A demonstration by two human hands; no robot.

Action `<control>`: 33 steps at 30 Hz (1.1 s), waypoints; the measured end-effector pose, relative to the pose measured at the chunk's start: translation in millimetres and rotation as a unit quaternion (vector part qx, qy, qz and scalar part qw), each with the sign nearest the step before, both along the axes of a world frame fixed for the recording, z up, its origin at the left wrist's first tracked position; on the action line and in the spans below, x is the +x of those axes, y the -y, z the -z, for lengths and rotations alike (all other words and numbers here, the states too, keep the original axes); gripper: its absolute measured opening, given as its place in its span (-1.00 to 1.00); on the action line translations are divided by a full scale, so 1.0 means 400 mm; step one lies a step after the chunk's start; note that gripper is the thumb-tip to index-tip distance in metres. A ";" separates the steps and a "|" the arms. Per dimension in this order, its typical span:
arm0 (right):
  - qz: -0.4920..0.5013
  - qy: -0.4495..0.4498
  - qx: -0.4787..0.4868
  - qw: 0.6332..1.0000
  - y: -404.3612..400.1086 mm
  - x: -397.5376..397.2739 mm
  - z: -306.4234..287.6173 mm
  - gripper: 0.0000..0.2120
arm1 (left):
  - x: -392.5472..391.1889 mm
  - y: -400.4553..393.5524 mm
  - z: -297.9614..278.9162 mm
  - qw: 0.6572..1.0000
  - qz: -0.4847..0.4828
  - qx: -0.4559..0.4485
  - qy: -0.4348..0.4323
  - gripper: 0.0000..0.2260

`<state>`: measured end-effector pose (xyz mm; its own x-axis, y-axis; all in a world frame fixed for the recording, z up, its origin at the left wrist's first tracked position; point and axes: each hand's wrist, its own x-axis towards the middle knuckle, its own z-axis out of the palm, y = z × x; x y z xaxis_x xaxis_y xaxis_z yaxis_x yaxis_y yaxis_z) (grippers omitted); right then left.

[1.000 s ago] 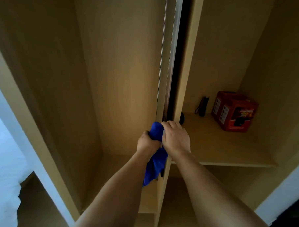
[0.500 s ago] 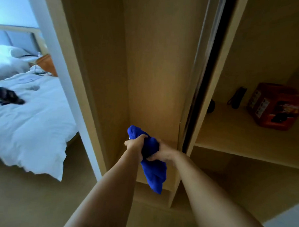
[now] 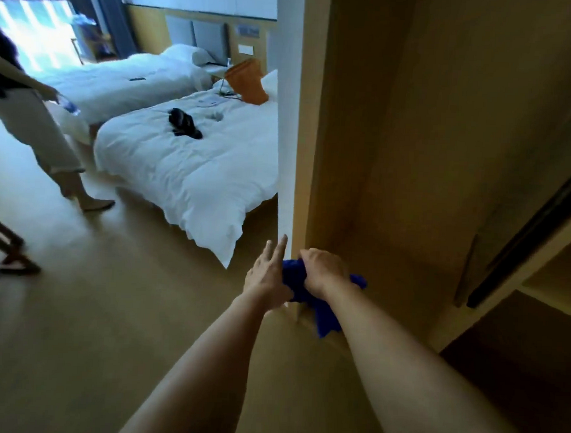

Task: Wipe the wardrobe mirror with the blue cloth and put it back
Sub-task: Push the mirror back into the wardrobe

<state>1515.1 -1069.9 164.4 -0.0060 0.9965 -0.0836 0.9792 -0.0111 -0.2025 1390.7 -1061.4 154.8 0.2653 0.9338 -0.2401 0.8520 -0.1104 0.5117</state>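
Note:
The blue cloth (image 3: 294, 279) is bunched between my two hands, low in front of the wooden wardrobe (image 3: 395, 139). My right hand (image 3: 324, 270) grips the cloth from above, and a loose end (image 3: 327, 321) hangs below that wrist. My left hand (image 3: 268, 274) lies flat against the cloth's left side with its fingers straight. The sliding door edge (image 3: 525, 236) runs diagonally at the right; no mirror surface shows in this view.
A white bed (image 3: 188, 166) with a dark item (image 3: 183, 123) on it stands left of the wardrobe's side panel (image 3: 288, 118). Another person (image 3: 30, 116) stands at far left near a second bed (image 3: 120, 78). A chair leg (image 3: 8, 240) sits at the left edge.
The view swung left, away from the wardrobe shelves and toward the beds. My hands with the cloth dropped lower, and my left hand's fingers straightened from a grip.

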 end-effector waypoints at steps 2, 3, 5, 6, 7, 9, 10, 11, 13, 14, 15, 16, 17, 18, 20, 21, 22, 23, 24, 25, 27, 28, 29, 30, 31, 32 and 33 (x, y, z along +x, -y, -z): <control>-0.031 0.010 0.023 0.999 -0.010 -0.079 0.005 -0.68 | -0.055 0.000 0.008 0.998 0.042 0.041 -0.005 -0.15; -0.045 0.008 0.030 0.999 -0.018 -0.120 0.007 -0.70 | -0.092 -0.005 0.011 0.998 0.022 0.059 -0.007 -0.31; -0.064 -0.013 0.026 0.998 -0.037 -0.191 0.009 -0.76 | -0.167 -0.021 0.011 0.996 -0.017 0.083 -0.037 -0.69; -0.065 -0.040 0.017 0.997 -0.047 -0.225 0.010 -0.74 | -0.205 -0.031 0.009 0.995 -0.034 0.085 -0.050 -0.80; -0.060 -0.076 0.002 0.995 -0.055 -0.254 0.013 -0.70 | -0.242 -0.042 0.006 0.994 -0.054 0.086 -0.048 -0.86; -0.054 -0.123 -0.028 0.991 -0.078 -0.322 0.023 -0.51 | -0.330 -0.067 0.008 0.991 -0.105 0.083 -0.012 -0.86; -0.055 -0.120 -0.041 0.990 -0.091 -0.356 0.030 -0.40 | -0.376 -0.078 0.011 0.988 -0.129 0.080 0.009 -0.82; -0.052 -0.110 -0.058 0.991 -0.102 -0.384 0.037 -0.34 | -0.419 -0.088 0.012 0.985 -0.148 0.079 0.028 -0.78; -0.056 -0.101 -0.103 0.988 -0.126 -0.447 0.053 -0.37 | -0.505 -0.102 0.015 0.980 -0.174 0.078 0.051 -0.74; -0.068 -0.111 -0.127 0.983 -0.139 -0.484 0.061 -0.44 | -0.546 -0.108 0.020 0.979 -0.183 0.074 0.052 -0.74; -0.083 -0.117 -0.143 0.979 -0.151 -0.529 0.067 -0.52 | -0.592 -0.111 0.027 0.977 -0.194 0.071 0.046 -0.76; -0.100 -0.108 -0.146 0.978 -0.162 -0.571 0.070 -0.59 | -0.631 -0.112 0.033 0.977 -0.200 0.069 0.033 -0.78; -0.117 -0.085 -0.139 0.980 -0.171 -0.609 0.070 -0.64 | -0.666 -0.111 0.040 0.976 -0.203 0.070 0.015 -0.80; -0.140 -0.052 -0.124 0.981 -0.181 -0.657 0.071 -0.68 | -0.710 -0.107 0.049 0.975 -0.211 0.069 -0.007 -0.83; -0.191 0.012 -0.081 0.978 -0.197 -0.735 0.070 -0.78 | -0.782 -0.099 0.057 0.971 -0.227 0.063 -0.053 -0.84; -0.220 0.033 -0.061 0.973 -0.205 -0.779 0.074 -0.80 | -0.821 -0.094 0.060 0.967 -0.240 0.058 -0.069 -0.84; -0.244 0.047 -0.046 0.968 -0.211 -0.816 0.077 -0.80 | -0.852 -0.092 0.063 0.962 -0.256 0.054 -0.077 -0.85; -0.267 0.055 -0.034 0.961 -0.218 -0.860 0.083 -0.78 | -0.888 -0.091 0.067 0.956 -0.278 0.049 -0.080 -0.86; -0.286 0.059 -0.025 0.956 -0.226 -0.899 0.089 -0.77 | -0.919 -0.090 0.071 0.950 -0.298 0.049 -0.082 -0.87; -0.305 0.062 -0.018 0.950 -0.235 -0.938 0.094 -0.78 | -0.950 -0.092 0.077 0.943 -0.319 0.051 -0.084 -0.87; -0.336 0.065 -0.008 0.940 -0.257 -1.004 0.099 -0.79 | -1.003 -0.098 0.085 0.932 -0.348 0.055 -0.087 -0.87; -0.350 0.066 -0.005 0.934 -0.273 -1.038 0.102 -0.77 | -1.032 -0.105 0.088 0.926 -0.362 0.054 -0.088 -0.86; -0.363 0.068 -0.003 0.929 -0.290 -1.067 0.104 -0.76 | -1.056 -0.113 0.090 0.922 -0.373 0.052 -0.091 -0.85; -0.374 0.073 -0.002 0.924 -0.312 -1.098 0.106 -0.75 | -1.081 -0.125 0.094 0.917 -0.385 0.052 -0.093 -0.84; -0.384 0.079 0.000 0.920 -0.336 -1.126 0.107 -0.75 | -1.105 -0.141 0.097 0.913 -0.395 0.053 -0.094 -0.83; -0.391 0.084 0.004 0.916 -0.358 -1.150 0.106 -0.75 | -1.124 -0.157 0.100 0.910 -0.401 0.054 -0.093 -0.84; -0.399 0.088 0.009 0.912 -0.388 -1.178 0.106 -0.75 | -1.146 -0.180 0.104 0.906 -0.409 0.055 -0.093 -0.85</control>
<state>1044.0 -914.5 121.9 -0.7193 0.6812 -0.1362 0.6907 0.7224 -0.0341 932.2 -989.3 113.4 -0.5609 0.8213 -0.1043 0.7424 0.5548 0.3755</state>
